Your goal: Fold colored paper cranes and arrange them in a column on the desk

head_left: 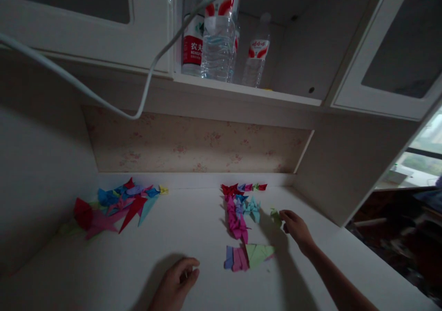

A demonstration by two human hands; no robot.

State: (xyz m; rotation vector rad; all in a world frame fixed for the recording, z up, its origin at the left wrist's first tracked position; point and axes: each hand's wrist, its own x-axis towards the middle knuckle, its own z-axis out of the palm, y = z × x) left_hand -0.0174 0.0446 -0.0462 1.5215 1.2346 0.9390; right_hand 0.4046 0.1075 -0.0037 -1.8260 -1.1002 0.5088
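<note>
Pale green paper, folded into a small pointed piece (275, 217), sits pinched at its edge by the fingertips of a right hand (295, 227) over the right side of a smooth white tabletop (193, 228); whether it touches the surface cannot be told. The right forearm slants in from the lower right, wrist bent slightly, fingers curled. Just left of the piece stands a crisp turquoise paper fold (253, 208), beside a column of creased magenta folds (236, 221). Nearer the viewer lie a flat-creased light green piece (256, 254) and pleated pink strips (240, 259). At lower center, the left hand (177, 281) rests low, thumb and forefinger curved and apart. Farther left, angular, many-colored paper folds (119, 205) heap near the wall; clear plastic bottles (218, 48) line a shelf above.
</note>
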